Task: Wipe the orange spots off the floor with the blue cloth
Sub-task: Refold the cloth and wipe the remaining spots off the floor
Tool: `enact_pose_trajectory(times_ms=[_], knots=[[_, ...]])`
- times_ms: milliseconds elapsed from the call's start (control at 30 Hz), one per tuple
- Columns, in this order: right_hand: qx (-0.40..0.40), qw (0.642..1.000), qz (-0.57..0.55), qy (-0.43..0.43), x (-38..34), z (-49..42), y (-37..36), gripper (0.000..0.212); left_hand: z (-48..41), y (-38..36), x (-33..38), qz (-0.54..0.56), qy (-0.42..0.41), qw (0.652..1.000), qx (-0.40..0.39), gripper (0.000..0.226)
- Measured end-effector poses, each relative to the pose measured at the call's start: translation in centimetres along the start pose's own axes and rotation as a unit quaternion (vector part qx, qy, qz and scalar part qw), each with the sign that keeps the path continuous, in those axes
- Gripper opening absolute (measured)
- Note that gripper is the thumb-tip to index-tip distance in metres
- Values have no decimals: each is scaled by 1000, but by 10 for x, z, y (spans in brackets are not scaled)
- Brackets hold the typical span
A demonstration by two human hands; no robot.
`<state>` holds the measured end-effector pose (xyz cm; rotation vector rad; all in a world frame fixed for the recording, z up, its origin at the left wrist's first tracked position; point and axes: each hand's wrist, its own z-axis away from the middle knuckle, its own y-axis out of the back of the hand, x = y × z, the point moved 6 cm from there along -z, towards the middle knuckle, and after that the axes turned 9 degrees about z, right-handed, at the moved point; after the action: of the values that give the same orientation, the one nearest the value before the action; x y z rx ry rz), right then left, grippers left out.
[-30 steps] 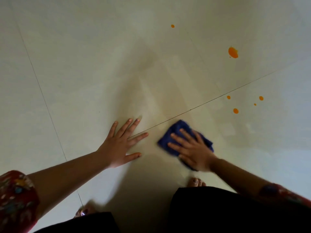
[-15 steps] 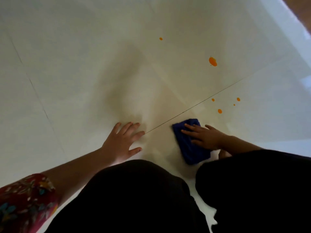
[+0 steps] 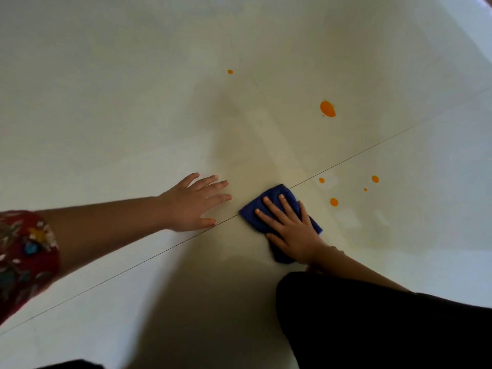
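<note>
At the far left edge a red floral sleeve (image 3: 25,262) is cut off by the frame, and only the bare forearm runs out from it. The left hand (image 3: 193,206) lies flat on the floor (image 3: 106,115), fingers spread wide and holding nothing, its thumb just at a thin dark grout line (image 3: 133,265) that runs from about 8 o'clock to 2 o'clock across the picture. Just to its right, the right hand (image 3: 290,230) presses palm-down with splayed fingers on the blue cloth (image 3: 274,194), a soft folded pad lying across the grout line; much of the cloth is hidden under the hand. The wrist passes behind a dark clothed leg (image 3: 386,328) that fills the corner at 5 o'clock. The floor is pale, glossy tile with soft shadows and faint reflections. At 3 o'clock from the cloth, near it, sit four small orange spots (image 3: 333,201); a large orange blot (image 3: 327,108) lies at 1 o'clock, and a tiny dot (image 3: 230,71) at 11 o'clock, well apart.
</note>
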<state>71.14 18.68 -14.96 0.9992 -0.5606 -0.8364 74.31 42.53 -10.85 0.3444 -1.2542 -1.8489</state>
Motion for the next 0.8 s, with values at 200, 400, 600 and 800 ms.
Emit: enact_pose_trajectory(times_ms=[200,400,600,800], knots=[[39,993,-83,-69,70,-18,12,62,-70,31,23,-12,-13,1000,7,66],[102,993,-61,5,105,36,-25,59,-129,36,49,154,94,979,100,69],[117,981,-90,-123,134,-6,-3,59,-154,8,79,237,229,931,154,64],[112,992,-47,45,123,45,-26,56,-149,12,75,207,228,936,167,62]])
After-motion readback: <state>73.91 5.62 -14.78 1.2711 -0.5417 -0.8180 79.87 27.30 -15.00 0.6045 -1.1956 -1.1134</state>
